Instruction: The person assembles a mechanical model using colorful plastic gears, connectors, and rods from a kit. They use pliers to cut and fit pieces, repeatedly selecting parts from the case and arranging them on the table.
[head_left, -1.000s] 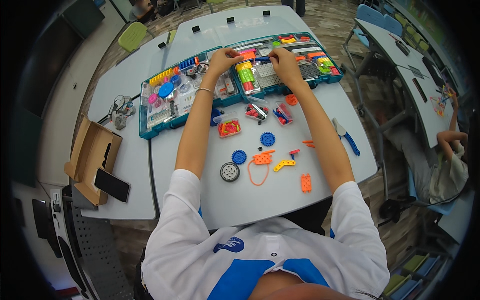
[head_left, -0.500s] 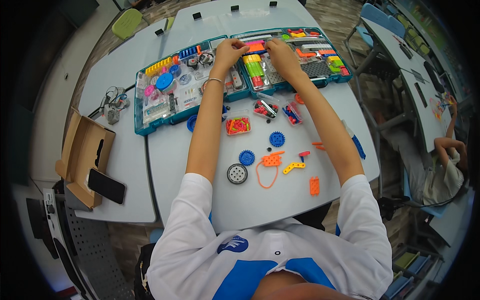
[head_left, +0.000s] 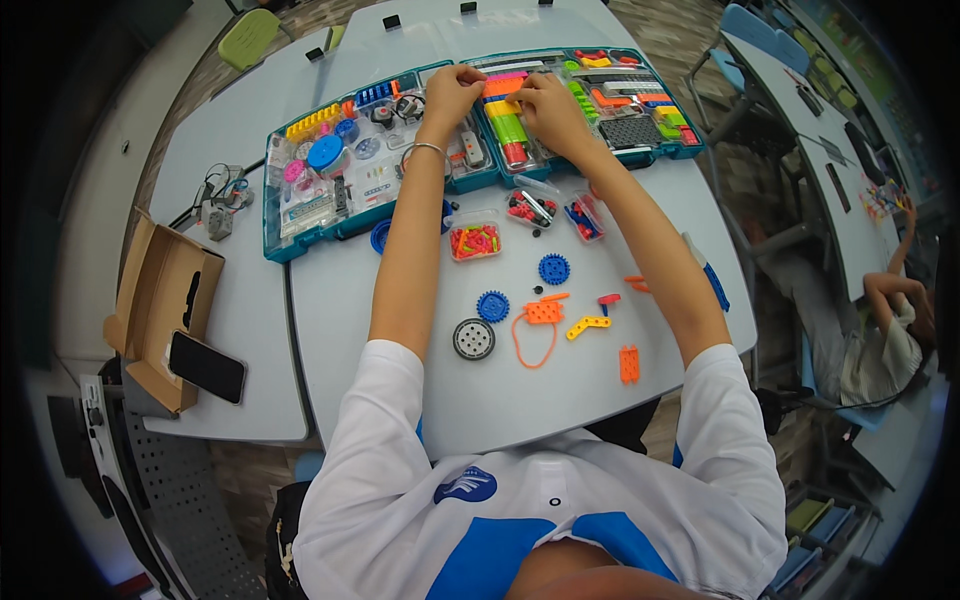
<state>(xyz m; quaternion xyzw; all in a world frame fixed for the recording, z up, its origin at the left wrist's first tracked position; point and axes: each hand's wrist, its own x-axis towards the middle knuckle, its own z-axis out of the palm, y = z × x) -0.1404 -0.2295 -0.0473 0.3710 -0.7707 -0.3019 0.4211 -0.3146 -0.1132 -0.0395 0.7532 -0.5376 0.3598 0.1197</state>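
Both my arms reach to the far side of the table, over an open teal case [head_left: 275,245] of plastic building parts. My left hand [head_left: 453,97] has its fingers bent together at the left edge of a row of orange blocks [head_left: 503,88]. At the row's right side, my right hand [head_left: 552,112] curls its fingers down, close to a yellow block [head_left: 497,107]. Nearer me in that column lie green blocks [head_left: 509,130] and a red block [head_left: 515,153]. Whatever sits between the fingertips is hidden or too small to name.
Small clear boxes, one with orange and pink pins [head_left: 474,241], stand before the case. Nearer lie blue gears [head_left: 554,269], a grey wheel [head_left: 474,339], an orange block with a loop [head_left: 543,313] and a yellow beam [head_left: 588,327]. Left are a phone [head_left: 208,367] and cardboard box [head_left: 150,290].
My right hand has shifted slightly left and nearer me along the block column. Blue blocks that showed below the orange ones no longer show. My left hand stays almost in place.
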